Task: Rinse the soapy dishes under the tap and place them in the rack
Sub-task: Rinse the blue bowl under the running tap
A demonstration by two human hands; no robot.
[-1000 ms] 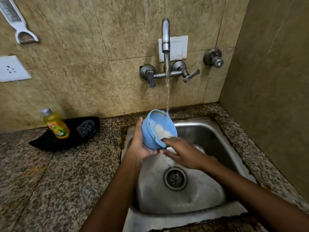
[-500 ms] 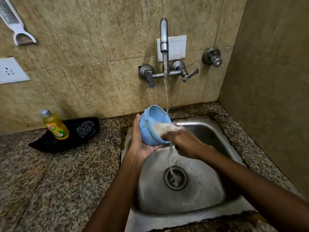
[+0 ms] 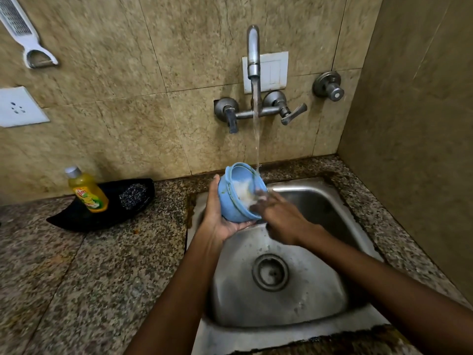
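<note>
One blue bowl (image 3: 234, 201) is held tilted over the back left part of the steel sink (image 3: 320, 198), its opening turned toward the right. White suds lie inside it. The left hand (image 3: 220, 221) cups the bowl from below and behind, thumb up along its left side. The right hand (image 3: 279, 216) reaches to the bowl's mouth, its fingers (image 3: 258, 198) at the rim and in the suds; they are blurred, so their spread cannot be told. One tap (image 3: 253, 52) on the wall runs a thin stream of water (image 3: 256, 139) that meets the bowl's upper rim. Two lever handles sit below the spout, and one separate valve (image 3: 329, 85) to the right.

On the stone counter (image 3: 89, 278), left of the sink, lies one black tray (image 3: 76, 221). It holds one yellow soap bottle (image 3: 88, 193) with a grey cap and one dark scrubber (image 3: 135, 196). The bottle's label is red, yellow and green; its wording is too small to read. One wall socket (image 3: 20, 106) and one white peeler (image 3: 25, 34) hang at upper left.
</note>
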